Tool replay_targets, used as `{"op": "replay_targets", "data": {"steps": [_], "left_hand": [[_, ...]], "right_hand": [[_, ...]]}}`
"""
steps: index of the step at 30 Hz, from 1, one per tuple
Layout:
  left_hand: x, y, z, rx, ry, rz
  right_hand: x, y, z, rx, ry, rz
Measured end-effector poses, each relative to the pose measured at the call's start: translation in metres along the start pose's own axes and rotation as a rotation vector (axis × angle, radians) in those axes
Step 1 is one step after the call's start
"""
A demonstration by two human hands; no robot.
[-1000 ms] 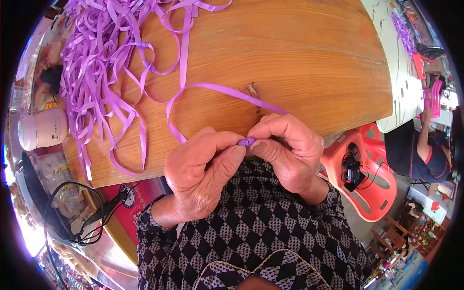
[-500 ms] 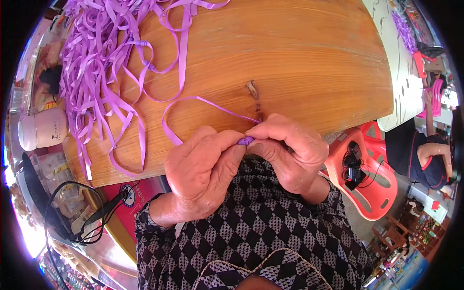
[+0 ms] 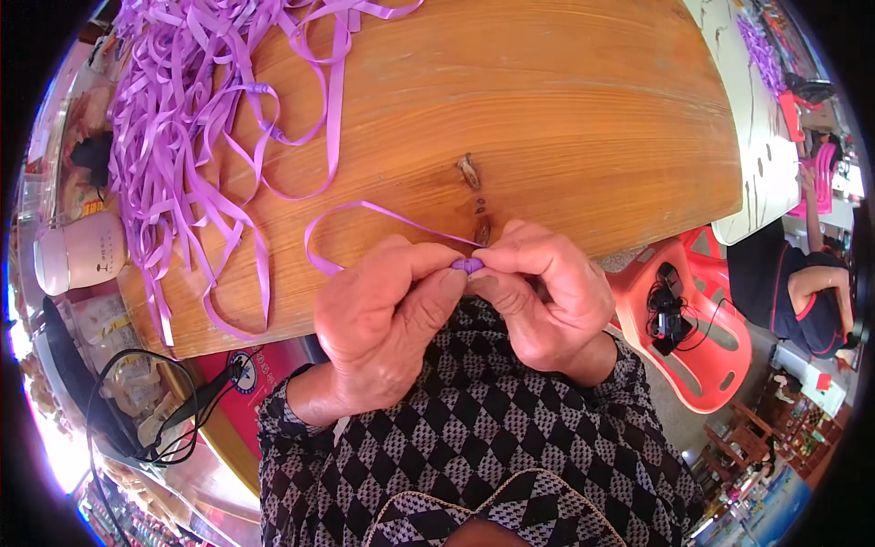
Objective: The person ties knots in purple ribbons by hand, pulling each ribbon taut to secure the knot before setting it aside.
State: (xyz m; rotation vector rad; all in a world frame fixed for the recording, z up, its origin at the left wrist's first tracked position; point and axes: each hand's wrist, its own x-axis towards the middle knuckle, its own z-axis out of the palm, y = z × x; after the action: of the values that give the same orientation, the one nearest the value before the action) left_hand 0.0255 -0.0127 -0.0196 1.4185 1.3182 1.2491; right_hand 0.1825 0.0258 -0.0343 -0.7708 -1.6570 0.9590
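A small purple ribbon knot sits between my two hands at the near edge of the wooden table. My left hand pinches its left side between thumb and forefinger. From the right, my right hand grips it the same way, thumb below and forefinger above. A thin loop of purple ribbon runs from behind the left fingers round to the right fingertips. At the far left lies a large tangled heap of purple ribbons, some with small knots along them.
The wooden table spreads out beyond my hands. Left of it stand a pale lidded jar and black cables. To the right, an orange plastic stool holds a black corded device. Another person is at the right.
Both hands keep their pinch on the knot, with only slight finger movement. The ribbon loop sits slightly lower, and the view has shifted a little.
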Motion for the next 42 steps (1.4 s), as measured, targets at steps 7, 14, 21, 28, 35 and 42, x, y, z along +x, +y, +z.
{"op": "replay_targets", "data": {"steps": [7, 14, 21, 28, 35, 42], "left_hand": [[0.010, 0.003, -0.009, 0.116, -0.107, 0.155], [0.010, 0.007, -0.012, 0.189, -0.137, 0.156], [0.008, 0.005, -0.011, 0.408, -0.094, 0.372], [0.008, 0.008, -0.016, 0.474, -0.154, 0.492], [0.014, 0.008, -0.011, 0.379, -0.131, 0.416], [0.015, 0.010, -0.011, 0.396, -0.132, 0.385]], "right_hand": [[0.005, -0.010, -0.013, 0.100, -0.111, 0.221], [0.008, -0.008, -0.020, 0.081, -0.178, 0.196], [0.005, -0.009, -0.017, -0.063, -0.188, -0.027], [0.005, -0.010, -0.018, -0.120, -0.226, -0.125], [0.006, -0.011, -0.020, -0.123, -0.178, -0.126], [0.002, -0.007, -0.017, -0.295, -0.155, -0.280]]}}
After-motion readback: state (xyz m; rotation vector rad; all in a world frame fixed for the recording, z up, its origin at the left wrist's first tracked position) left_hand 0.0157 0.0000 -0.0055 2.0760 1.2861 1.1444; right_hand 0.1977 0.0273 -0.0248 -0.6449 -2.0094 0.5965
